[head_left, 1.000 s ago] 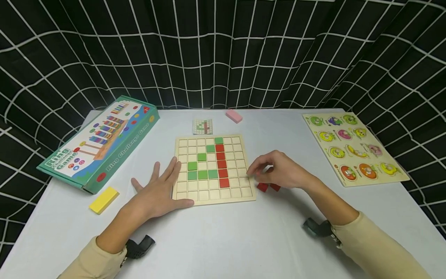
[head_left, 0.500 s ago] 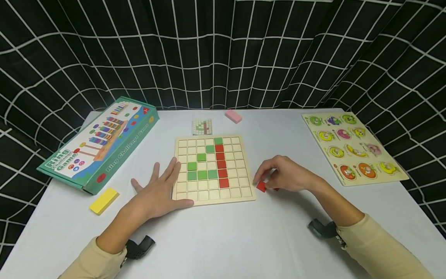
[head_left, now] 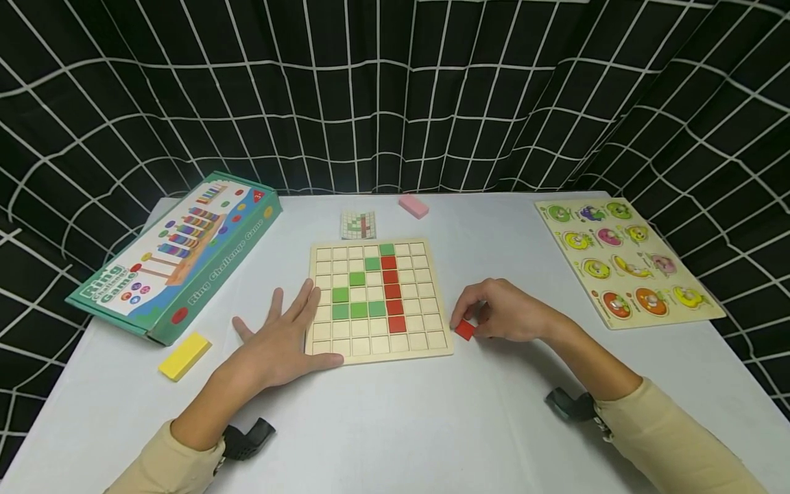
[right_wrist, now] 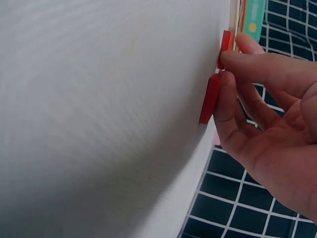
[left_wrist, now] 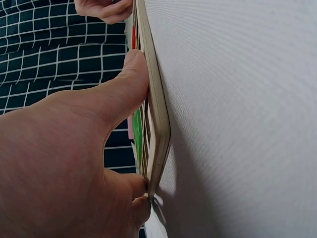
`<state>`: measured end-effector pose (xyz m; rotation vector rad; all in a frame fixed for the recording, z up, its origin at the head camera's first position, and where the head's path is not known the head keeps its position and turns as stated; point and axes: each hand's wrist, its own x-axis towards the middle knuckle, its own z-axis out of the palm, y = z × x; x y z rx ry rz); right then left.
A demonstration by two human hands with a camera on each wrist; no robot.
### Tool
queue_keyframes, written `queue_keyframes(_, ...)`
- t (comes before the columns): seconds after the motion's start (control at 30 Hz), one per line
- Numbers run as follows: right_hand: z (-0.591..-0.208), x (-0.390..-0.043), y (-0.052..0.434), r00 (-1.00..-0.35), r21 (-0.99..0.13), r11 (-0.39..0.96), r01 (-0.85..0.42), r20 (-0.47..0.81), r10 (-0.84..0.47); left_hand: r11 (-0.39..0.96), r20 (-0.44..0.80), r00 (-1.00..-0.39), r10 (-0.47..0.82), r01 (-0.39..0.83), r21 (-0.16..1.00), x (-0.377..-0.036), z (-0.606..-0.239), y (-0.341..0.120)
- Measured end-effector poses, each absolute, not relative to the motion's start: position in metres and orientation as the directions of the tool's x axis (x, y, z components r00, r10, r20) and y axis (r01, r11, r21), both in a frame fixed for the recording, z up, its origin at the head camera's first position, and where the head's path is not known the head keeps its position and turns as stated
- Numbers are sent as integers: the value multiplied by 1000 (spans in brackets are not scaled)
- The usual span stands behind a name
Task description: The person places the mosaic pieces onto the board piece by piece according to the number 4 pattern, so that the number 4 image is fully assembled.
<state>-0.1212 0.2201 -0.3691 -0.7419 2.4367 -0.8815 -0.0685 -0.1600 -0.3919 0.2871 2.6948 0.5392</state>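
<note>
The square wooden grid board (head_left: 420, 341) lies flat on the white table, with several green tiles (head_left: 358, 309) and a column of red tiles (head_left: 393, 291) in its cells. Spread fingers of my left hand (head_left: 278, 346) rest along its left side, the thumb over the front edge. Just off the right edge, my right hand (head_left: 503, 312) pinches a red tile (head_left: 465, 330) between thumb and index finger. A second red tile (right_wrist: 210, 99) touches another fingertip in the right wrist view; the hand hides it from the head view.
Behind the board lie a small pattern card (head_left: 358, 225) and a pink block (head_left: 413, 206). At left are a green game box (head_left: 212, 271) and a yellow block (head_left: 184, 356). A fruit puzzle board (head_left: 629, 261) lies at right.
My right hand has moved slightly right and down from the board's edge to the loose red tiles and now grips one. My left hand and the board have stayed put.
</note>
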Motion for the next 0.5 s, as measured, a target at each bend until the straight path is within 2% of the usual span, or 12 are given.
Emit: queue_keyframes(0.5,-369,-122,220,-770,-645,684,-340,-226,-596,907,-324,-908,265,121,404,-68,-393,-160)
